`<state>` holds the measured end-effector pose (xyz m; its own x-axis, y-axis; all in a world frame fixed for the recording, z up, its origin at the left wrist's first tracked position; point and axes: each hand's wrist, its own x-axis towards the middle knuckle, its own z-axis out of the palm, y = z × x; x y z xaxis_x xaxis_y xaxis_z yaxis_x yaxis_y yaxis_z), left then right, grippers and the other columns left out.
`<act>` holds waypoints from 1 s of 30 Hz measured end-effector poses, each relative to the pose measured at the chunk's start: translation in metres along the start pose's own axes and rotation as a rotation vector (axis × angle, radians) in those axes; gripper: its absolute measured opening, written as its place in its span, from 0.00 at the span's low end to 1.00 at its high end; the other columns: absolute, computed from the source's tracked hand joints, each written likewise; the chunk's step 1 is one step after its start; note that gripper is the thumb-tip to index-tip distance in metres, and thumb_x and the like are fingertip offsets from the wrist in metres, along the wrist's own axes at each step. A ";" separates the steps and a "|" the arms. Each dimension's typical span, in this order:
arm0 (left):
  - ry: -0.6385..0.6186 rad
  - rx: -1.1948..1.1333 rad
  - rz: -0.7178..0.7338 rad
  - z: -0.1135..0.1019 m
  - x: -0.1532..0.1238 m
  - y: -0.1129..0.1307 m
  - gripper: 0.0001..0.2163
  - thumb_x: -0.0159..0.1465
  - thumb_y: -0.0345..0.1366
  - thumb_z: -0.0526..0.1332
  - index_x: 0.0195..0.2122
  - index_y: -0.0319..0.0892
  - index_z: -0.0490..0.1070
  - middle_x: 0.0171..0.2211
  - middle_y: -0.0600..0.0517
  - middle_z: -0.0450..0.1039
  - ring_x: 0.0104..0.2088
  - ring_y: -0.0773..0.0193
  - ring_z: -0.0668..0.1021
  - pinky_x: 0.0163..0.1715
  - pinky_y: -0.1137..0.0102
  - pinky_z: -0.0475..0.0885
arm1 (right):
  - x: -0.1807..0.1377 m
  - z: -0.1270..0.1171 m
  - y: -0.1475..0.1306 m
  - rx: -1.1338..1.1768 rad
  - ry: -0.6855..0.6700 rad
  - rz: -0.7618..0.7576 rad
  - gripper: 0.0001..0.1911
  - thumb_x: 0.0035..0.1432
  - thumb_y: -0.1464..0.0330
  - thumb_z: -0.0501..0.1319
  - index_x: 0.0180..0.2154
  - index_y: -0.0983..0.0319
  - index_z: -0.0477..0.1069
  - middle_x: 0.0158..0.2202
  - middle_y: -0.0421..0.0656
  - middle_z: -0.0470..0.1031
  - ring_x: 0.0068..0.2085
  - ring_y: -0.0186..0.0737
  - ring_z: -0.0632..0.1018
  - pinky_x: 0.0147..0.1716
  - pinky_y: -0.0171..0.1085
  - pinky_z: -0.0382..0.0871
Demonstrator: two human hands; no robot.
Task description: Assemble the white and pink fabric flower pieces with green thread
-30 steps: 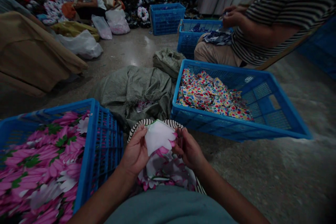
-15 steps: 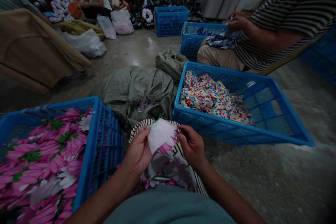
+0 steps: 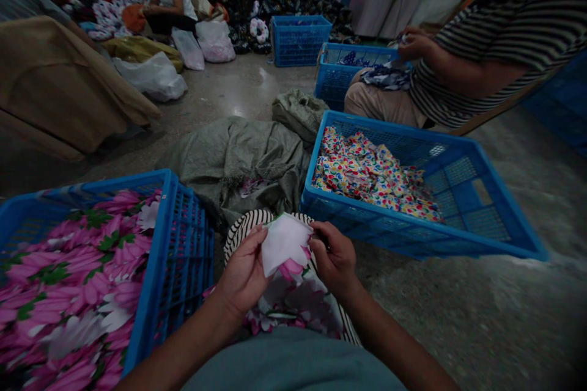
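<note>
Down over the lap, the left hand and right hand each pinch one white and pink flower cloth held between them, its bottom lost in a dim heap, with two blue crates beside, the left crate cut off, the right crate whole, and a person in stripes behind.

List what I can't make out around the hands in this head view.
1. Left hand fingertips: behind the white flowered cloth it grips, head view.
2. Right hand: its pinch on the cloth's edge is too dark to read.
3. Striped item beneath: mostly covered by cloth and hands.
4. Flower-filled crate: cut off by left and bottom edges.
</note>
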<state>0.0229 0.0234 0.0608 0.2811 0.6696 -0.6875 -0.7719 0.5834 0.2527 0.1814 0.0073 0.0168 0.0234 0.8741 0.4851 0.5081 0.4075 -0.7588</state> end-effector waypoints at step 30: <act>0.002 0.053 -0.024 0.001 -0.001 -0.006 0.07 0.58 0.24 0.55 0.36 0.38 0.68 0.27 0.48 0.76 0.24 0.61 0.78 0.24 0.70 0.74 | 0.001 -0.016 -0.006 0.007 0.083 -0.049 0.09 0.55 0.71 0.54 0.39 0.60 0.67 0.25 0.39 0.67 0.24 0.35 0.69 0.23 0.34 0.62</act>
<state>0.0281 0.0194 0.0604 0.2979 0.6544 -0.6950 -0.7338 0.6227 0.2717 0.1922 0.0017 0.0288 0.0700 0.8282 0.5560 0.5040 0.4517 -0.7362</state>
